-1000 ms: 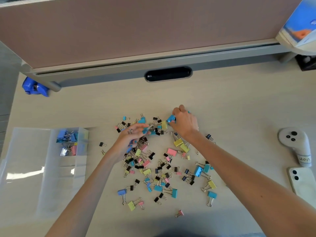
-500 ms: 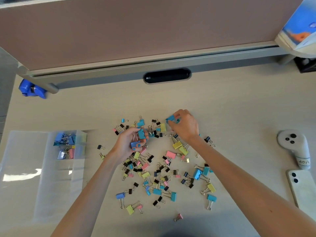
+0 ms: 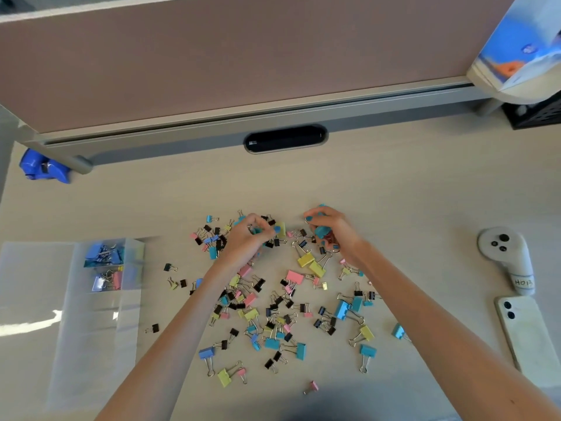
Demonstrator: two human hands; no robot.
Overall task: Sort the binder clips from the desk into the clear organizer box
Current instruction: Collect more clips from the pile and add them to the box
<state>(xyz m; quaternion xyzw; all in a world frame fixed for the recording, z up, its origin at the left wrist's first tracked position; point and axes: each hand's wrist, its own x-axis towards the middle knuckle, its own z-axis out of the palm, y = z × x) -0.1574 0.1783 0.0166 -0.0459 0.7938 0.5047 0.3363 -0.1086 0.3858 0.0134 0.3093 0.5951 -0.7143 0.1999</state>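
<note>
Within the right hand's [image 3: 337, 238] fingers [image 3: 318, 213] sits, seemingly, a teal clip [image 3: 321, 231]

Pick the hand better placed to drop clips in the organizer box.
Left, probably. The left hand grips teal clips nearer the organizer box; the right hand, gripping a teal clip, would cross the pile.

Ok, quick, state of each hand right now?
Left hand: curled round a small teal clip.
Right hand: grips a teal binder clip.
</note>
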